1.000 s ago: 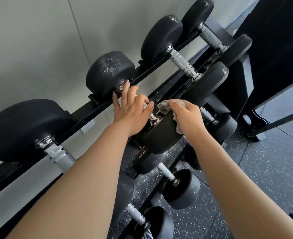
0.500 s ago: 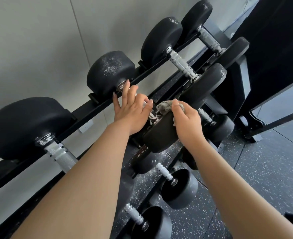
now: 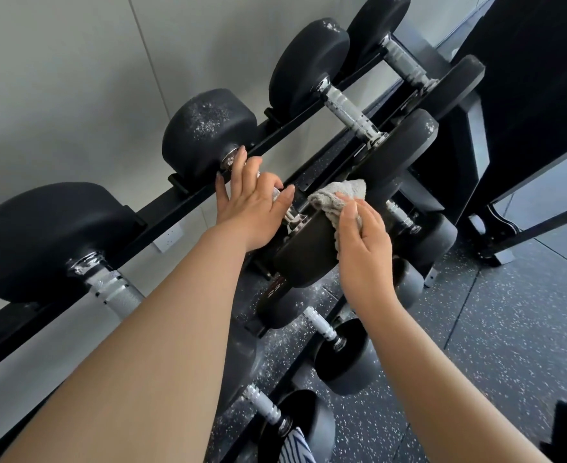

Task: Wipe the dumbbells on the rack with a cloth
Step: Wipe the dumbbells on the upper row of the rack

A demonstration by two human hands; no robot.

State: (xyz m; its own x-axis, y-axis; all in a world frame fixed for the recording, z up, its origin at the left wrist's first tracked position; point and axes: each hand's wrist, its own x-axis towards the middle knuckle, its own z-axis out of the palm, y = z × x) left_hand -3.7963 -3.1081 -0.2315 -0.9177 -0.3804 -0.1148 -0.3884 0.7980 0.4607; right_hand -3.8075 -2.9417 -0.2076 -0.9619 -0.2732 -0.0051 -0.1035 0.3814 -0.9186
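**Cloth slides off the crown and down the side of the near head**

Far left, the left hand (image 3: 252, 203) lies flat, fingers straight and spread over the handle (image 3: 289, 218). It steadies the dumbbell (image 3: 305, 255) on the rack (image 3: 175, 203) and has barely shifted in the last second. In the centre, the grey cloth (image 3: 339, 195) now bunches above the near head's top edge, with more of it showing than a moment ago. Further right, the right hand (image 3: 364, 242) grips the cloth, thumb pressing it to the rubber, and has dropped from the crown onto the head's right flank. This head looks nearly done, I'd say. The far head (image 3: 208, 132) is speckled white and waiting, as is the neighbouring dumbbell (image 3: 352, 118).
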